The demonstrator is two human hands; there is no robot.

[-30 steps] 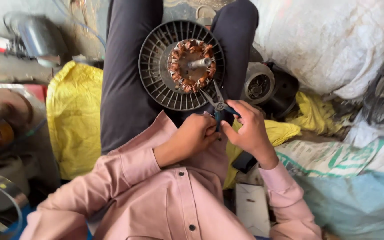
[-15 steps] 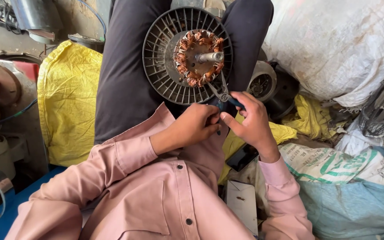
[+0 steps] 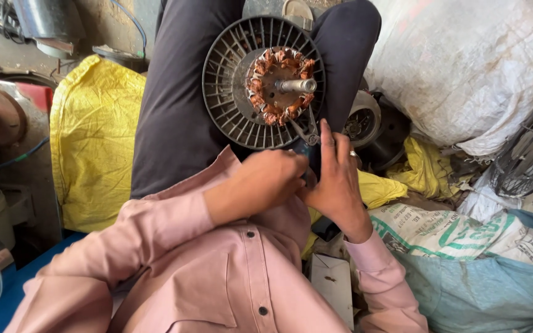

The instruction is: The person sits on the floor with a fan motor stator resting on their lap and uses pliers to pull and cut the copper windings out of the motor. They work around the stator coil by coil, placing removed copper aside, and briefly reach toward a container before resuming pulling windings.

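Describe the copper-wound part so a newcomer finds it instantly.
Start at the dark trousers of the seated person; a round black slotted fan housing rests between the legs. At its centre sits the coil ring, copper-orange windings around a steel shaft. Nothing else nearby is copper-coloured; both hands work just below it.

I am seeing soft, even daylight falling across the scene, brightest on the white sack [image 3: 476, 68] to the right of the fan motor [image 3: 263, 83]. Shadows are pooling beneath the motor and left of it. Nothing is glaring. The centre is staying sharp; the edges are stretching and softening slightly.
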